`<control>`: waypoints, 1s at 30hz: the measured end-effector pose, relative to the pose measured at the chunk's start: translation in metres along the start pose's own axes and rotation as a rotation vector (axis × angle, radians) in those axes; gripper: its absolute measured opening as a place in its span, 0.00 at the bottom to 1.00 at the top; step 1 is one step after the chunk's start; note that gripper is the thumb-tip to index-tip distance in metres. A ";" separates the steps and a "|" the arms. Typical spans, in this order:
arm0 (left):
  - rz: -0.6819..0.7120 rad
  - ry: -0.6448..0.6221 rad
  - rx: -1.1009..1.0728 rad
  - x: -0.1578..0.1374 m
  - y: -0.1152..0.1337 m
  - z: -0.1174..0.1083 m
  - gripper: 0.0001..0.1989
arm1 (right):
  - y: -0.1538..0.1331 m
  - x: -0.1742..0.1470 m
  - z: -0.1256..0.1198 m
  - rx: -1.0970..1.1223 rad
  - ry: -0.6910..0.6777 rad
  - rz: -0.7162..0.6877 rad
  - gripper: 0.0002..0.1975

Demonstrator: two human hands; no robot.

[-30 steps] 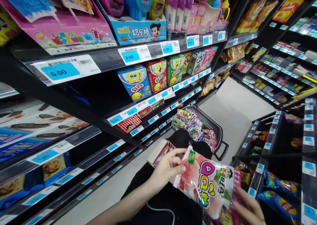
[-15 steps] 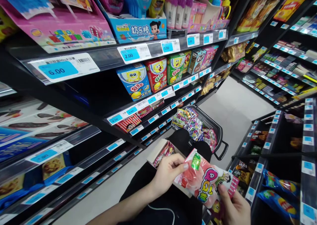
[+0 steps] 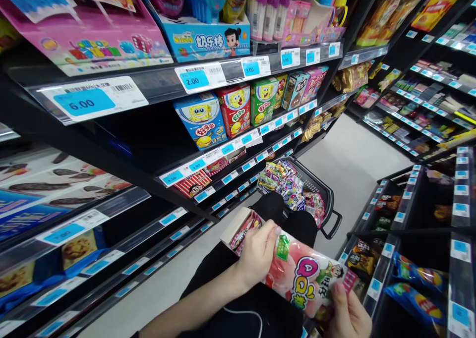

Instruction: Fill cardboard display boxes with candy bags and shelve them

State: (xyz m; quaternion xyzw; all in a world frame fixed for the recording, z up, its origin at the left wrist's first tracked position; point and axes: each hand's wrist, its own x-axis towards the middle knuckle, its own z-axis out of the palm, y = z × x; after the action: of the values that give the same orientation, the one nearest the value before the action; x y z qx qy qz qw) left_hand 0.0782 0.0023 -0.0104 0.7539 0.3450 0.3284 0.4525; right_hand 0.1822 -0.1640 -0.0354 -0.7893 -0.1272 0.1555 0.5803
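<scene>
A pink packet of QQ gummy candy (image 3: pixel 290 273) with a green mark near one end is stretched between my two hands, above my dark-clothed lap. My left hand (image 3: pixel 256 253) pinches its left end between thumb and curled fingers. At the lower right end, my right hand (image 3: pixel 349 308) grips the packet with the thumb on top; its other fingers are mostly hidden. Under my left hand, an open carton (image 3: pixel 232 231) holding similar pink packets rests by my legs, partly covered by the hand and the packet.
Beyond my knees, a dark shopping basket (image 3: pixel 327 189) with colourful candy packets (image 3: pixel 292 189) stands on the pale floor (image 3: pixel 357 154). Shelves of boxed snacks (image 3: pixel 201 120) rise at the left. On the right is a rack with blue snack bags (image 3: pixel 416 298).
The packet has shifted slightly left and lies flatter, its print more fully in view. My left fingers have curled further over its end. My right hand has moved slightly left.
</scene>
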 end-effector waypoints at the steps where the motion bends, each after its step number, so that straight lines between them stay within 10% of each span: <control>1: 0.012 0.018 0.006 0.002 0.001 0.000 0.16 | 0.001 -0.002 0.001 0.005 0.019 -0.001 0.26; 15: 0.338 -0.041 0.264 0.020 -0.016 -0.027 0.20 | -0.008 0.013 -0.009 -0.299 0.085 -0.317 0.25; 21: 0.175 -0.280 0.983 -0.006 -0.034 -0.029 0.08 | 0.005 0.117 -0.043 -0.797 0.064 -0.344 0.22; 30: -0.054 -0.240 1.278 -0.031 -0.051 -0.007 0.18 | 0.076 0.242 0.015 -0.768 -0.095 -0.114 0.11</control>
State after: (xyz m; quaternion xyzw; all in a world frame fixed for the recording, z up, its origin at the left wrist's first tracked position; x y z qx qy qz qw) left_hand 0.0438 -0.0020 -0.0594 0.8970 0.4383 -0.0395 -0.0418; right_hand 0.4007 -0.0812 -0.1360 -0.9326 -0.2465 0.1004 0.2436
